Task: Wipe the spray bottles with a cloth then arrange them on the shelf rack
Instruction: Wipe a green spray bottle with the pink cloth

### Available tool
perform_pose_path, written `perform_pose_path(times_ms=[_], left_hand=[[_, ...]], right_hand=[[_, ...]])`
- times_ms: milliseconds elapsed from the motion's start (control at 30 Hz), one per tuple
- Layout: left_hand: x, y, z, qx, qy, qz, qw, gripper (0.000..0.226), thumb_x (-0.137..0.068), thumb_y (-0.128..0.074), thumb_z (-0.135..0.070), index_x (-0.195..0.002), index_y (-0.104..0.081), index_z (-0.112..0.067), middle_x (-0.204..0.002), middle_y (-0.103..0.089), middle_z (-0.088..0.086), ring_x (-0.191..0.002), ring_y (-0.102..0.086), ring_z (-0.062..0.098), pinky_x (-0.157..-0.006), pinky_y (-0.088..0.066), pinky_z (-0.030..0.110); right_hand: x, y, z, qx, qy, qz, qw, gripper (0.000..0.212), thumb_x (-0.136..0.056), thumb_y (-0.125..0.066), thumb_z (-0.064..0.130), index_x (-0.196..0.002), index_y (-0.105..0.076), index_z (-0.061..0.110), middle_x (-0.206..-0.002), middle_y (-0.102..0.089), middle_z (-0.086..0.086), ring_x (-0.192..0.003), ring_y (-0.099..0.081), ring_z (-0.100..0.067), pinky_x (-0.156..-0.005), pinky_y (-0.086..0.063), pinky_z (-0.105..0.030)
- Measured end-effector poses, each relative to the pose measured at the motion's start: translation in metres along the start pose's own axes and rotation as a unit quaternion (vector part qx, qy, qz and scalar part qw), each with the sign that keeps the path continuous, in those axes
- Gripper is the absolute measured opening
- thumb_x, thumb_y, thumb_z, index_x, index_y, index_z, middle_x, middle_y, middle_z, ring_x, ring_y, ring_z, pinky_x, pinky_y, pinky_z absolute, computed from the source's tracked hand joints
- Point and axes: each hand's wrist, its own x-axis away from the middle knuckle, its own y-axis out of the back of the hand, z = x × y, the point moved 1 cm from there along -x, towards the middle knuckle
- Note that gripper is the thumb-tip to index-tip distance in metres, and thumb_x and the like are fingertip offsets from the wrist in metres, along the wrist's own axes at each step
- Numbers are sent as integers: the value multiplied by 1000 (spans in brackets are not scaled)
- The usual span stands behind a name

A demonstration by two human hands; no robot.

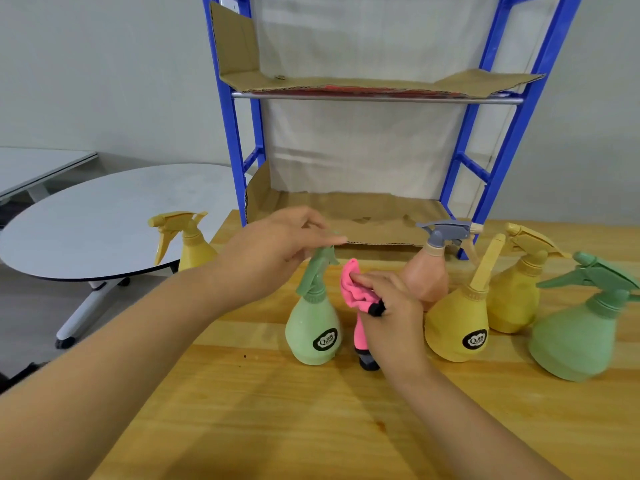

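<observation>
A small green spray bottle (313,332) stands upright on the wooden table (242,410). My left hand (277,247) pinches the top of its spray head. Right beside it my right hand (391,313) grips a pink cloth (356,292) with a black edge, close to the bottle's neck. To the right stand a peach bottle (427,271) with a grey head, two yellow bottles (457,327) (516,299) and a large green bottle (576,337). Another yellow bottle (192,244) stands at the table's left edge. The blue shelf rack (239,161) stands behind, its shelves lined with cardboard and holding no bottles.
A round grey table (104,220) on a wheeled leg stands to the left, lower than the wooden table. A pale wall lies behind. A metal bar (377,98) runs along the rack's upper shelf front.
</observation>
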Motion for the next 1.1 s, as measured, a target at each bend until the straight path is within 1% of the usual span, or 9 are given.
perform_pose_path(times_ms=[100, 267, 433, 600, 733, 800, 900, 1000, 1100], left_hand=[[-7, 7, -1, -101, -75, 19, 992, 34, -83, -67, -13, -110, -68, -34, -126, -57, -2, -120, -46, 19, -78, -49, 34], [-11, 12, 2, -120, -3, 74, 990, 21, -83, -62, -39, -104, -65, -36, -121, -54, -17, -124, -32, 5, -87, -47, 37], [-10, 9, -2, 8, 76, 77, 994, 20, -88, -59, -34, -106, -67, -37, -97, -62, -20, -89, -55, -1, -77, -47, 22], [-6, 9, 0, 156, 110, 99, 977, 23, -91, -57, -22, -108, -69, -31, -98, -62, -24, -94, -56, -12, -80, -40, 4], [-6, 7, -1, 197, 122, 110, 967, 24, -93, -55, -22, -110, -68, -31, -90, -61, -30, -86, -56, -20, -75, -41, -1], [-7, 6, -4, 200, 117, 111, 966, 24, -94, -53, -20, -111, -69, -28, -89, -64, -27, -83, -57, -19, -73, -41, -1], [-9, 6, -9, 179, 119, 110, 970, 25, -94, -52, -22, -113, -68, -25, -99, -68, -15, -86, -57, -14, -73, -41, 0], [-11, 8, -13, 127, 117, 120, 978, 26, -95, -50, -25, -116, -66, -25, -109, -69, -6, -96, -60, 1, -82, -43, 12], [-11, 10, -15, 78, 126, 123, 981, 26, -95, -49, -26, -115, -66, -29, -107, -70, -6, -96, -61, 7, -86, -49, 30]], right_hand=[[4, 7, 7, -22, 17, -13, 1000, 64, -64, -55, -27, -107, -68, 18, -102, -58, 15, -99, -54, 4, -82, -42, -8], [8, 20, 16, -67, 20, -85, 994, 66, -63, -58, -28, -101, -66, 26, -103, -59, 12, -98, -57, 0, -82, -44, -10], [13, 23, 25, -28, 144, -130, 981, 51, -63, -57, -21, -104, -67, 7, -103, -57, 2, -99, -56, -13, -86, -46, -23], [10, 6, 23, 67, 209, -130, 967, 33, -73, -55, 2, -103, -66, 11, -103, -53, 4, -96, -49, -18, -84, -39, -19], [1, -7, 21, 109, 234, -149, 955, 46, -68, -64, -12, -104, -58, 16, -104, -50, 3, -91, -47, -23, -78, -41, -24], [2, -13, 21, 119, 266, -148, 945, 35, -75, -67, -8, -103, -61, 11, -105, -51, 1, -89, -49, -24, -73, -43, -31], [8, -25, 23, 126, 325, -84, 934, 8, -88, -62, 9, -96, -66, 9, -100, -63, -3, -86, -55, -26, -68, -43, -40], [14, -36, 22, 175, 370, -44, 911, 9, -83, -68, 4, -92, -71, 6, -90, -68, -6, -86, -55, -23, -69, -43, -37], [17, -34, 20, 190, 399, -22, 897, 12, -82, -69, 3, -93, -72, 7, -95, -67, -3, -92, -54, -21, -73, -43, -34]])
